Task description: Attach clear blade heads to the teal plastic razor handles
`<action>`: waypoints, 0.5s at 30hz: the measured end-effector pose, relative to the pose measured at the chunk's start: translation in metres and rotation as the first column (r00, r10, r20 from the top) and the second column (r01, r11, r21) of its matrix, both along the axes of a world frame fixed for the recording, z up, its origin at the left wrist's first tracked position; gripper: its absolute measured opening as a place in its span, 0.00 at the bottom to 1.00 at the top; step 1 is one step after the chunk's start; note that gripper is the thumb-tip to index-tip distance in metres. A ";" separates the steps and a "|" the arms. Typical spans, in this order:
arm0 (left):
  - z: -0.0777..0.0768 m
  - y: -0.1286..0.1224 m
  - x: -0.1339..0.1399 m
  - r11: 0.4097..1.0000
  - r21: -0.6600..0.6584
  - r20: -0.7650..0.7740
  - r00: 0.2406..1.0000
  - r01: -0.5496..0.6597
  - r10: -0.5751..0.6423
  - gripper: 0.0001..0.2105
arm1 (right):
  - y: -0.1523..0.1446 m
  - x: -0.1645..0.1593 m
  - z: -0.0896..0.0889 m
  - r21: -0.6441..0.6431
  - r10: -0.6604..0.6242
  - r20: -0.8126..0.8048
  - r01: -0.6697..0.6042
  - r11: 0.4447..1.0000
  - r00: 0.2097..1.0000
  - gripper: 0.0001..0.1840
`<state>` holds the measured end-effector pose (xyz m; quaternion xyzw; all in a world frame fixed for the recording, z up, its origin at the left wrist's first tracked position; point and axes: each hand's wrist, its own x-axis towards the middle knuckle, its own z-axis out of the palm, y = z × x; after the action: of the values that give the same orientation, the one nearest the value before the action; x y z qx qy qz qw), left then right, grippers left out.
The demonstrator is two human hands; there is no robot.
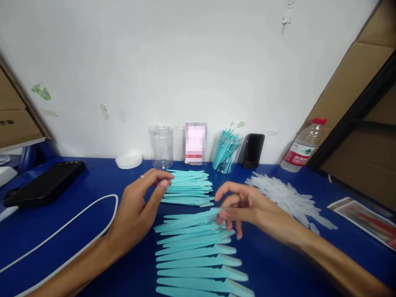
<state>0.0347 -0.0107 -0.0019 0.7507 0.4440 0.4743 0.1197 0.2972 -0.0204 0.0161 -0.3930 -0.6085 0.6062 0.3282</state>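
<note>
Slim turquoise plastic blades [192, 262] lie spaced at six o'clock, apparently kept separable; left hand [133, 210] and right hand [246, 204] flank a matching stack [188, 188] at nine and three; overlap and blur obscure whether either grip holds one.

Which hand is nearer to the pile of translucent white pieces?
Right. The right hand is just left of the pile; the left hand is farther left, near the left ends of the teal pieces.
</note>
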 end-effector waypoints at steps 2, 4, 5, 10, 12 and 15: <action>0.000 0.008 -0.003 0.998 -0.002 0.015 0.998 -0.067 0.067 0.11 | 0.003 0.008 0.003 0.048 -0.005 0.077 0.001 0.999 0.997 0.12; -0.002 0.013 -0.004 0.998 0.004 -0.029 0.997 -0.069 0.070 0.10 | 0.005 0.013 0.003 0.083 -0.003 0.119 -0.007 0.997 0.993 0.09; -0.003 0.014 -0.004 0.998 0.006 -0.055 0.997 -0.060 0.061 0.10 | 0.005 0.013 0.002 0.092 0.002 0.130 -0.014 0.996 0.992 0.08; -0.008 0.012 -0.002 1.000 -0.001 -0.152 0.988 -0.020 0.020 0.10 | 0.000 0.009 -0.001 0.130 -0.036 0.216 0.008 0.991 0.976 0.07; -0.008 0.012 -0.003 1.000 -0.006 -0.180 0.984 -0.012 0.011 0.10 | -0.002 0.008 0.000 0.208 -0.079 0.298 0.016 0.978 0.951 0.05; -0.009 0.015 -0.004 1.000 -0.021 -0.232 0.973 0.014 -0.018 0.10 | -0.004 0.008 0.001 0.327 -0.134 0.425 -0.014 0.945 0.895 0.05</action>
<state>0.0302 0.0044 -0.0106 0.8034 0.4533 0.3782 0.0779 0.3057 -0.0248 0.0173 -0.4802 -0.7449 0.3832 0.2601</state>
